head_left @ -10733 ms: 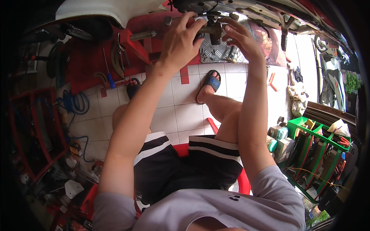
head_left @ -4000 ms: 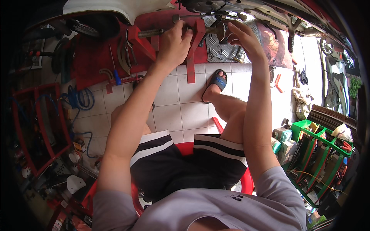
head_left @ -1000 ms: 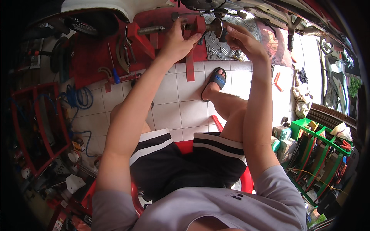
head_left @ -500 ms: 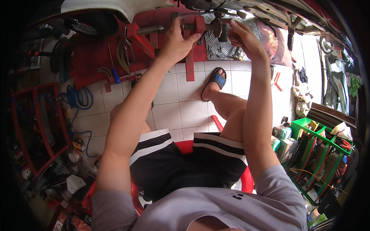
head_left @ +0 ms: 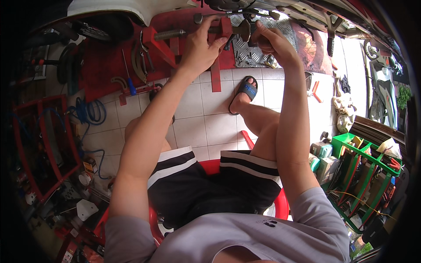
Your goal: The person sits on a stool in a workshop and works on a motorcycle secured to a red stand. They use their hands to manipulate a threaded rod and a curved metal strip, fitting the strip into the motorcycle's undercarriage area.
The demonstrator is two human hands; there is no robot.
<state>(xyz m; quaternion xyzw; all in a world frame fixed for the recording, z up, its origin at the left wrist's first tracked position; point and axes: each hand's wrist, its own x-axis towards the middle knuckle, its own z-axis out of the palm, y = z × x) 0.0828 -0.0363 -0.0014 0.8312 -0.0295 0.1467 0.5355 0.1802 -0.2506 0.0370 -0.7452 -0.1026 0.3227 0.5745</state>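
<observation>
Right hand [head_left: 277,44] now in close at the dark screw head [head_left: 253,31]

The right hand's fingers are curled, with the thumb lying up toward the screw head; contact looks likely, but how firmly it grips cannot be told. The left hand [head_left: 198,47] is half curled, thumb and fingers well apart, beside the red upright [head_left: 225,27]. Its far fingers are partly hidden, so whether it has hold of anything cannot be told.

Half a second ago the right hand stood a little farther from the head, its thumb raised; it has since moved inward, while the left hand has barely shifted. For the work on the screw, this suggests another turn or adjustment at that end, with the left hand as a steadying or feeling hand.

Between the hands, the threaded screw [head_left: 214,30] passes through the upright, a brownish collar [head_left: 240,30] on its right-hand side. Left of the left hand, a second screw [head_left: 171,34] points toward it from the red end plate [head_left: 150,38].

Just beyond and below the right hand lies a ribbed metal plate [head_left: 250,56]. Farther left of the left hand, a blue-handled screwdriver [head_left: 132,87] lies partly on a red mat [head_left: 103,70]; farther out that way, a blue hose [head_left: 87,111] is coiled on the tiles.
</observation>
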